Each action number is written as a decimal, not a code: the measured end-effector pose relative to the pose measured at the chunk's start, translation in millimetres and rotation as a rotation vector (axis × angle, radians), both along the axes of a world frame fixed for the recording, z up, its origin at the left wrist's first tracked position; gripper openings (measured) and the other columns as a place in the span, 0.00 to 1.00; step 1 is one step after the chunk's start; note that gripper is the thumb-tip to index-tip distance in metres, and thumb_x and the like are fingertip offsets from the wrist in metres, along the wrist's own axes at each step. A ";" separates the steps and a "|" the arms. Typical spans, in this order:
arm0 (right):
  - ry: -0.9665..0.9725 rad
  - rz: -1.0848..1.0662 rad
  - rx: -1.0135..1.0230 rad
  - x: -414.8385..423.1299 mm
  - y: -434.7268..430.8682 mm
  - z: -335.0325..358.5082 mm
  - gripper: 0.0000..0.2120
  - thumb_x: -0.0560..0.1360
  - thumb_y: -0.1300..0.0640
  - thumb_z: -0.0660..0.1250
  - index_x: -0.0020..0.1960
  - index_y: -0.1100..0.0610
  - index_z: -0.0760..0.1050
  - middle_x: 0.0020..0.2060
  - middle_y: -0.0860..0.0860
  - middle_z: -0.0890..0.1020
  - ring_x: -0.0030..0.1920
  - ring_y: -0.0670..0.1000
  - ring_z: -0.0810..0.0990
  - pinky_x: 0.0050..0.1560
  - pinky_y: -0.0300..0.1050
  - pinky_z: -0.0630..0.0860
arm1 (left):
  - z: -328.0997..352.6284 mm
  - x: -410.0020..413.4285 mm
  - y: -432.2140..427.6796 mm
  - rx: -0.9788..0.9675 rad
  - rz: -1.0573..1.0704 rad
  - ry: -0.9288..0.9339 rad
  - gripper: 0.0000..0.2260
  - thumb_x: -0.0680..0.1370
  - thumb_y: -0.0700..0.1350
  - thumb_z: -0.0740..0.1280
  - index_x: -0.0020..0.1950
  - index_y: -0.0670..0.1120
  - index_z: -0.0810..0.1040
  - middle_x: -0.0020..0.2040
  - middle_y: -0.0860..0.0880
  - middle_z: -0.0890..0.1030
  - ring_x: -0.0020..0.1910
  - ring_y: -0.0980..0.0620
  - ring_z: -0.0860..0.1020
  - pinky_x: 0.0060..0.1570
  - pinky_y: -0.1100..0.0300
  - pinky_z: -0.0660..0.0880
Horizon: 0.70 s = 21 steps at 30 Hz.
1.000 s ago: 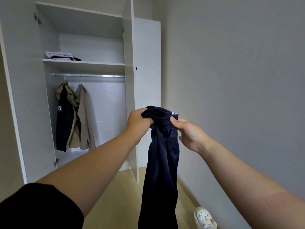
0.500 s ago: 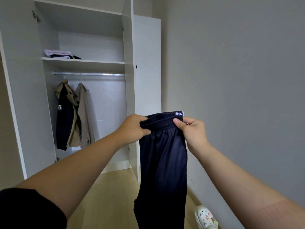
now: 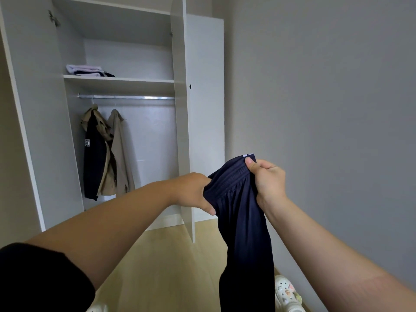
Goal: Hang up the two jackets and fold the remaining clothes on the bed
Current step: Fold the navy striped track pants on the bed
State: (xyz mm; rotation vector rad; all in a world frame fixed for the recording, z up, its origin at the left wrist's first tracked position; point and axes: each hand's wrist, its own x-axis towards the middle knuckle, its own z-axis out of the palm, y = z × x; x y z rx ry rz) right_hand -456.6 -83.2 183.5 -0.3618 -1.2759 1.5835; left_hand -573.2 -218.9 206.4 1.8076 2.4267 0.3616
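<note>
— Where are the trousers [image 3: 243, 221]?
— In the air before the wardrobe [image 3: 126, 86], waistband up, legs hanging straight down.
— And the grip?
— Left hand [image 3: 193, 191] and right hand [image 3: 267, 179] both pinch the waistband, right higher; the band slants between them.

We see dark navy trousers [image 3: 243, 221] hanging lengthwise at about five o'clock, the gathered elastic waistband uppermost and tilted, higher on its right end, where a small white tag shows. The fabric falls in soft folds out of the bottom edge. At about ten o'clock, two jackets hang side by side from the rail: a black jacket [image 3: 94, 161] with a tan collar and a small white patch, and a beige jacket [image 3: 119, 154] just beside it, touching. Folded clothes [image 3: 86, 70], pale over dark, lie stacked on the shelf at eleven o'clock.
</note>
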 end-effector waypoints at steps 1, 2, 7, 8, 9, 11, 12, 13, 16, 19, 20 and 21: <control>-0.017 -0.016 0.018 0.1 1.0 -1.0 0.13 0.75 0.61 0.69 0.31 0.58 0.75 0.27 0.49 0.78 0.29 0.49 0.76 0.34 0.40 0.74 | -0.3 1.1 0.5 0.012 -0.006 -0.059 0.14 0.69 0.48 0.76 0.50 0.43 0.79 0.49 0.48 0.82 0.49 0.49 0.79 0.52 0.56 0.76; -0.039 -0.044 0.038 0.5 2.3 -2.4 0.14 0.75 0.60 0.68 0.30 0.56 0.74 0.26 0.48 0.77 0.29 0.48 0.74 0.34 0.40 0.73 | 0.3 1.5 1.1 0.034 -0.004 -0.103 0.13 0.69 0.46 0.76 0.49 0.44 0.79 0.48 0.49 0.82 0.48 0.50 0.79 0.50 0.57 0.75; -0.071 -0.123 0.060 5.5 10.8 -5.3 0.17 0.79 0.59 0.63 0.31 0.55 0.69 0.23 0.44 0.71 0.26 0.44 0.68 0.29 0.34 0.67 | 6.9 5.6 4.2 0.437 -0.050 -0.040 0.14 0.68 0.44 0.76 0.51 0.45 0.79 0.64 0.59 0.64 0.62 0.62 0.59 0.63 0.64 0.59; -0.056 -0.114 0.046 6.9 13.4 -4.0 0.17 0.79 0.58 0.63 0.31 0.55 0.68 0.25 0.46 0.71 0.28 0.45 0.68 0.31 0.37 0.67 | 8.2 8.5 4.0 0.534 -0.067 0.008 0.13 0.68 0.44 0.77 0.49 0.47 0.77 0.62 0.59 0.63 0.60 0.63 0.58 0.62 0.67 0.57; -0.041 -0.105 0.029 8.5 15.1 -2.1 0.17 0.79 0.58 0.62 0.32 0.55 0.68 0.27 0.47 0.71 0.29 0.46 0.68 0.33 0.39 0.67 | 8.7 11.8 4.2 0.612 -0.085 0.045 0.15 0.67 0.44 0.77 0.49 0.50 0.76 0.60 0.60 0.63 0.59 0.64 0.58 0.60 0.71 0.56; -0.017 -0.083 -0.004 11.4 17.2 2.7 0.17 0.80 0.58 0.61 0.33 0.55 0.68 0.30 0.49 0.71 0.31 0.47 0.68 0.35 0.42 0.67 | 10.2 18.0 5.0 0.705 -0.128 0.085 0.22 0.66 0.43 0.77 0.55 0.55 0.73 0.55 0.62 0.65 0.56 0.66 0.61 0.54 0.80 0.56; -0.006 -0.069 -0.022 12.7 17.6 4.5 0.16 0.80 0.57 0.61 0.33 0.56 0.68 0.30 0.49 0.71 0.31 0.47 0.69 0.35 0.42 0.68 | 11.5 19.4 4.8 0.722 -0.144 0.067 0.26 0.66 0.42 0.77 0.58 0.59 0.70 0.53 0.64 0.67 0.55 0.67 0.62 0.53 0.82 0.57; 0.005 -0.053 -0.039 13.8 17.5 6.2 0.16 0.80 0.57 0.60 0.33 0.56 0.69 0.30 0.49 0.73 0.31 0.47 0.70 0.34 0.41 0.70 | 12.9 20.1 4.3 0.721 -0.149 0.025 0.28 0.67 0.41 0.76 0.58 0.62 0.67 0.52 0.66 0.69 0.55 0.70 0.63 0.51 0.83 0.58; 0.035 0.002 -0.071 17.4 15.7 10.0 0.15 0.81 0.56 0.60 0.35 0.57 0.72 0.31 0.50 0.76 0.31 0.47 0.74 0.32 0.37 0.74 | 13.6 18.0 4.1 0.683 -0.118 -0.043 0.24 0.68 0.42 0.75 0.53 0.62 0.66 0.51 0.65 0.73 0.56 0.71 0.66 0.49 0.77 0.62; 0.037 0.033 -0.079 20.0 13.5 13.1 0.16 0.81 0.56 0.60 0.35 0.57 0.71 0.30 0.49 0.78 0.29 0.46 0.76 0.32 0.37 0.76 | 10.0 16.1 5.3 0.648 -0.116 -0.093 0.19 0.69 0.42 0.75 0.49 0.61 0.70 0.52 0.62 0.74 0.54 0.70 0.69 0.49 0.75 0.64; 0.037 0.049 -0.079 20.9 13.0 14.2 0.15 0.81 0.55 0.60 0.36 0.57 0.71 0.30 0.49 0.78 0.30 0.47 0.77 0.33 0.38 0.77 | 7.9 15.4 5.7 0.638 -0.113 -0.123 0.18 0.69 0.42 0.75 0.48 0.61 0.71 0.52 0.61 0.74 0.53 0.69 0.70 0.49 0.74 0.64; 0.037 0.078 -0.072 21.4 12.1 15.5 0.15 0.81 0.55 0.60 0.37 0.57 0.72 0.31 0.50 0.79 0.31 0.48 0.78 0.35 0.40 0.78 | 5.9 14.7 6.3 0.626 -0.103 -0.141 0.17 0.70 0.42 0.75 0.48 0.60 0.72 0.53 0.60 0.74 0.52 0.67 0.71 0.49 0.73 0.64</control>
